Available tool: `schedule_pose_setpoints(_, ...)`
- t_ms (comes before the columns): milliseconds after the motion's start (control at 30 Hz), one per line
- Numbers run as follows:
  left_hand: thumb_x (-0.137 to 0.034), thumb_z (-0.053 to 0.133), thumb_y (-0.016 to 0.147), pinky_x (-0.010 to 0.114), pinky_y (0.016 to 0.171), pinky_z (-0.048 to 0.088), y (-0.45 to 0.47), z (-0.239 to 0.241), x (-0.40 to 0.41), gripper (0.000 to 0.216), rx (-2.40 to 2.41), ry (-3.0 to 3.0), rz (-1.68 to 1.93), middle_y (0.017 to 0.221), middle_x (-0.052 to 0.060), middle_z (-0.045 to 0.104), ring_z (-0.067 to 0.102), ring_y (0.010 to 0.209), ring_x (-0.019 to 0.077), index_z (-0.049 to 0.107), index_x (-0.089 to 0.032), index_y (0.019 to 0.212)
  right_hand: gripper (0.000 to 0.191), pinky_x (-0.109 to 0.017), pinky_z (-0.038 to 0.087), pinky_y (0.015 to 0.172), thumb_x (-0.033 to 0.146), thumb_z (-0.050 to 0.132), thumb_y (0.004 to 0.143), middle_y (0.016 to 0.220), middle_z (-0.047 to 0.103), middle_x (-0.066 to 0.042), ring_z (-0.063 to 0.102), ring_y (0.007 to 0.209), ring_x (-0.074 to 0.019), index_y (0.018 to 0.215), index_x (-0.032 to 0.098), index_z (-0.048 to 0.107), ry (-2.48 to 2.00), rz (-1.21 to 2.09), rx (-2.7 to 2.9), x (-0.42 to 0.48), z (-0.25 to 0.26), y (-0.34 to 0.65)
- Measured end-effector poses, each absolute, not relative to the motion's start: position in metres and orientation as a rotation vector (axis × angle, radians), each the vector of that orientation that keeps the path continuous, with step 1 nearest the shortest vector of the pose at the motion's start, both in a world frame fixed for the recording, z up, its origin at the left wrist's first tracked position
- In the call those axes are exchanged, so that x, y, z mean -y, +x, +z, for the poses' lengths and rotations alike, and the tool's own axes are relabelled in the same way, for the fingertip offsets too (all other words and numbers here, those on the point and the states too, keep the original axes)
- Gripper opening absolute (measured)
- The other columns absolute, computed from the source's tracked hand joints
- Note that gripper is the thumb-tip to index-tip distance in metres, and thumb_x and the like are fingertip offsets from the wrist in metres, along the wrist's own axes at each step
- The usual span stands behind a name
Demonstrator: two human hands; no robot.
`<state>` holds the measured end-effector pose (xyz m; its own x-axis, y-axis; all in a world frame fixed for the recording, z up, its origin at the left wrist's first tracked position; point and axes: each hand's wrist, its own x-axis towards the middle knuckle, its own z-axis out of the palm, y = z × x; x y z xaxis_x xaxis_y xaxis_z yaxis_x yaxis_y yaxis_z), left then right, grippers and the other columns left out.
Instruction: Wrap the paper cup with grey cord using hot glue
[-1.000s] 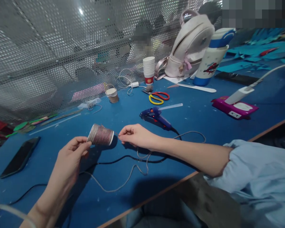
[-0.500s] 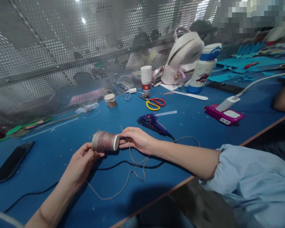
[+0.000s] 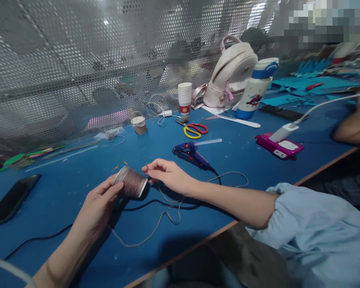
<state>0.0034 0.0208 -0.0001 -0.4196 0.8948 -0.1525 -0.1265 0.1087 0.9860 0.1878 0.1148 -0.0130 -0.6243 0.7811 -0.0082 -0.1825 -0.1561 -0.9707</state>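
My left hand [image 3: 103,196] grips a small paper cup [image 3: 132,183] wound with grey and reddish-brown string; the cup lies on its side, its white rim towards the right. Close to that rim, my right hand [image 3: 165,174] pinches a grey string [image 3: 165,216], which trails in loops over the blue table [image 3: 198,240]. Beyond my right hand rests a blue hot glue gun [image 3: 190,152] with a clear glue stick in its back. Scissors [image 3: 195,131] with red and yellow handles lie behind the gun.
At the back stand a small string-handled cup [image 3: 139,125], stacked paper cups [image 3: 185,98], a pale backpack [image 3: 231,76] and a bottle [image 3: 255,90]. A purple power strip [image 3: 279,147] sits to the right, near another person's arm [image 3: 354,124]. A phone [image 3: 13,198] lies left.
My left hand has turned the wrapped cup so its rim tips down to the right, and the thumb now lies over its side. My right hand has moved slightly left, still with the string.
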Motion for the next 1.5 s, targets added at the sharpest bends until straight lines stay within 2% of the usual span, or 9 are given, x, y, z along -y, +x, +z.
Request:
schedule_pose_setpoints(167,-0.037,0.096,0.052,0.015,0.062,0.044,0.001,-0.001,-0.023,0.033,-1.384,0.817,1.596,0.076,-0.003,0.07,0.053,0.068,0.0088,0.081,-0.021,0.076,0.02,-0.02,0.054,0.06,0.01,0.06,0.091,0.084,0.066,-0.002,0.061,0.063,-0.0079,0.072,0.015,0.056,-0.867,1.969,1.226,-0.122,-0.014,0.187)
schedule_pose_setpoints(367,-0.031,0.096,0.05,0.024,0.082,0.051,0.004,-0.011,-0.023,0.037,-1.384,0.784,1.538,0.081,0.0,0.076,0.066,0.081,0.0146,0.079,-0.021,0.081,0.018,-0.026,0.061,0.066,0.013,0.066,0.087,0.087,0.067,-0.004,0.067,0.068,-0.0113,0.076,0.016,0.052,-0.785,2.13,1.063,-0.123,-0.016,0.186)
schedule_pose_setpoints(600,-0.029,0.095,0.046,0.024,0.076,0.052,0.014,-0.013,-0.021,0.036,-1.353,0.722,1.449,0.071,0.002,0.074,0.067,0.075,0.0156,0.079,-0.015,0.076,0.007,-0.027,0.051,0.075,0.014,0.059,0.089,0.079,0.062,0.003,0.059,0.07,-0.0104,0.084,0.018,0.058,-0.763,1.615,1.62,-0.119,-0.021,0.188)
schedule_pose_setpoints(733,-0.037,0.094,0.056,0.024,0.073,0.053,0.011,-0.016,-0.023,0.036,-1.31,0.721,1.424,0.078,0.005,0.077,0.066,0.071,0.0145,0.081,-0.015,0.082,0.005,-0.031,0.047,0.08,0.018,0.056,0.091,0.094,0.068,-0.002,0.061,0.083,-0.0143,0.094,0.018,0.06,-0.711,1.343,1.882,-0.113,-0.023,0.194)
schedule_pose_setpoints(967,-0.033,0.098,0.048,0.019,0.067,0.055,0.004,-0.013,-0.021,0.042,-1.338,0.729,1.447,0.075,0.002,0.076,0.067,0.069,0.0122,0.081,-0.017,0.083,0.003,-0.033,0.05,0.087,0.02,0.055,0.091,0.114,0.069,-0.007,0.064,0.095,-0.0153,0.09,0.018,0.058,-0.58,1.32,1.849,-0.111,-0.021,0.196)
schedule_pose_setpoints(1067,-0.036,0.098,0.049,0.018,0.063,0.056,0.006,-0.006,-0.019,0.043,-1.352,0.706,1.49,0.076,0.002,0.076,0.066,0.066,0.0117,0.081,-0.017,0.083,0.001,-0.03,0.052,0.073,0.02,0.056,0.089,0.098,0.069,-0.004,0.064,0.073,-0.0118,0.089,0.019,0.056,-0.615,1.466,1.711,-0.116,-0.019,0.194)
schedule_pose_setpoints(1167,-0.038,0.096,0.052,0.025,0.062,0.061,0.006,-0.002,-0.019,0.043,-1.321,0.677,1.457,0.084,0.005,0.078,0.069,0.068,0.0162,0.081,-0.017,0.086,0.009,-0.024,0.044,0.056,0.011,0.052,0.087,0.076,0.063,0.003,0.051,0.052,-0.0079,0.09,0.019,0.055,-0.685,1.555,1.704,-0.12,-0.017,0.194)
schedule_pose_setpoints(1367,-0.026,0.088,0.067,0.032,0.055,0.065,-0.003,-0.006,-0.025,0.033,-1.229,0.601,1.34,0.087,0.009,0.078,0.072,0.067,0.0196,0.078,-0.012,0.095,0.002,-0.022,0.037,0.059,0.018,0.06,0.087,0.063,0.049,0.008,0.045,0.059,-0.0085,0.09,0.018,0.059,-0.608,1.402,2.044,-0.117,-0.014,0.202)
schedule_pose_setpoints(1500,-0.008,0.067,0.082,0.028,0.05,0.064,-0.001,0.001,-0.029,0.012,-1.241,0.426,1.297,0.079,0.01,0.077,0.072,0.06,0.0174,0.075,-0.008,0.091,0.014,-0.022,0.035,0.061,0.017,0.068,0.082,0.066,0.045,0.008,0.042,0.059,-0.0081,0.095,0.017,0.062,-0.357,1.12,2.352,-0.116,-0.015,0.206)
